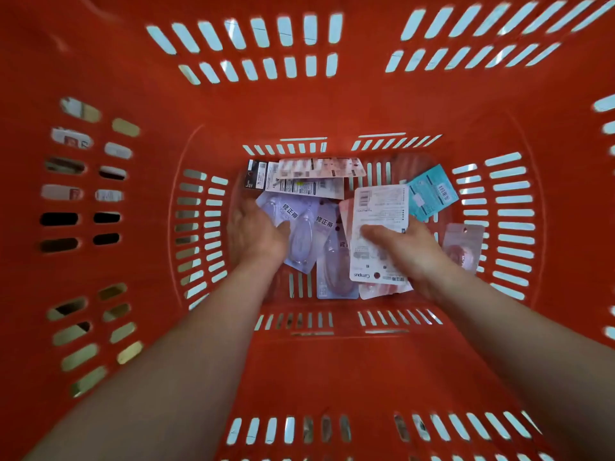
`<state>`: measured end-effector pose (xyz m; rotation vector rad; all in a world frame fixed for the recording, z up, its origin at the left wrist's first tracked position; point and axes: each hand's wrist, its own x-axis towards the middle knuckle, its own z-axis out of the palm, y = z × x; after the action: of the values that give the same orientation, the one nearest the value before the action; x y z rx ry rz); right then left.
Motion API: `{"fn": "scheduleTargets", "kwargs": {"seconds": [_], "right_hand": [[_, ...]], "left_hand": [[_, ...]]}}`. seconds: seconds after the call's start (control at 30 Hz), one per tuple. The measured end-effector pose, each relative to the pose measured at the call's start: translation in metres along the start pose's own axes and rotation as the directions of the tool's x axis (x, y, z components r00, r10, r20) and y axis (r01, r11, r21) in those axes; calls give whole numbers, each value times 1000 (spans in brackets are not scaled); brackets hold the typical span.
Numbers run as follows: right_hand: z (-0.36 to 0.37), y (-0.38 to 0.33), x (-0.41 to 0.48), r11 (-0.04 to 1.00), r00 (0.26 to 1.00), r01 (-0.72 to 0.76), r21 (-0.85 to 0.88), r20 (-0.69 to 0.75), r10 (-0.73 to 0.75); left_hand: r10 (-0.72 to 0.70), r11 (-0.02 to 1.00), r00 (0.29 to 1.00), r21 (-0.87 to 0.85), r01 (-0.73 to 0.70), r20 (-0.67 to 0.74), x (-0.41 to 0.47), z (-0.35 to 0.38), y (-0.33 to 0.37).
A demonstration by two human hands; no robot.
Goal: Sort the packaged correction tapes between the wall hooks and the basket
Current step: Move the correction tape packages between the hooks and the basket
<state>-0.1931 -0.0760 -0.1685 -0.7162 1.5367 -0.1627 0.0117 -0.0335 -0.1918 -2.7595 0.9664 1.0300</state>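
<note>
I look straight down into a red slotted basket. Several packaged correction tapes lie on its floor. My right hand grips a white Campus pack, back side up, with a pink pack under it. My left hand reaches onto the purple packs at the left, thumb against one of them; its fingers are hidden behind the hand. A teal pack lies at the right rear, and a pink pack lies at the far right. No wall hooks are in view.
The basket's tall walls close in on all sides. Flat packs with barcodes lie at the rear of the floor. Bare basket floor shows in front, between my forearms.
</note>
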Motion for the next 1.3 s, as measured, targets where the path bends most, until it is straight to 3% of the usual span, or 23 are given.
{"fn": "scheduleTargets", "kwargs": {"seconds": [0.13,0.3,0.33,0.4,0.47,0.5,0.57,0.67,0.73,0.9,1.03,1.3], "right_hand": [[0,8,3,995,999,-2,-97,-35,-1],[-6,8,-1,956,986,122,-268,-80,-149],[-7,8,-1,952,984,142,-271,-70,-167],[-8,7,0,946,981,169,-275,-49,-190],[-7,8,1,933,977,192,-305,-30,-211],[-7,8,1,917,974,205,-341,-16,-224],[-7,7,2,878,966,247,-410,31,-257],[-7,12,5,852,955,294,-433,95,-281],[-7,18,8,843,958,282,-459,88,-272],[-10,33,16,875,967,255,-412,88,-241],[-10,32,15,899,966,257,-355,87,-242],[-12,21,-8,971,990,138,-196,66,-128]], "left_hand": [[-31,991,997,133,22,66,5,9,-4],[-179,970,979,183,160,94,-4,2,-4],[-214,970,970,145,197,117,-8,0,-6],[-235,959,943,-103,264,234,-19,0,-8],[-170,861,905,-388,329,391,-32,6,-5],[-135,831,895,-443,335,424,-38,11,0],[-106,868,903,-404,289,417,-42,26,10],[-118,954,951,-234,189,285,-40,44,25],[-88,956,965,-252,151,246,-37,49,31],[11,908,962,-407,104,272,-32,51,32],[-83,817,930,-510,268,357,-30,50,32],[-12,875,924,-444,195,382,-42,48,49]]}}
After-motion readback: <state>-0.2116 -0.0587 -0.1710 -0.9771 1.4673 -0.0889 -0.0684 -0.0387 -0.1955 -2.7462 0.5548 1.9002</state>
